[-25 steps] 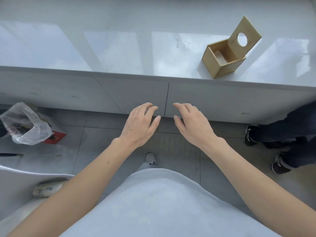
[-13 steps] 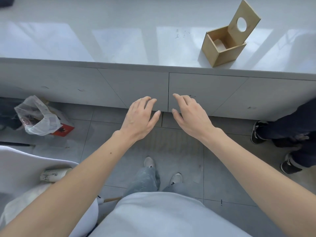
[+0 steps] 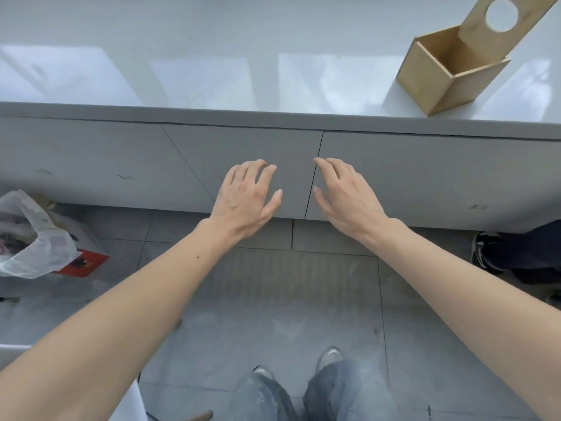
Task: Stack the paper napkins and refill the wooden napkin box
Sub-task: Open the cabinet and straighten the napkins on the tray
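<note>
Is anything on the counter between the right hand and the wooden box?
Nothing visible. The right hand is open in front of the cabinet doors; the counter up to the wooden napkin box, lid raised, holds nothing. No napkins are in view.

A glossy white counter [image 3: 212,41] carries a single wooden napkin box [image 3: 449,74], standing open near the counter's front edge at the right, its holed lid [image 3: 504,22] tilted up behind it. Left of the box, the counter's surface shows only pale window reflections.
</note>
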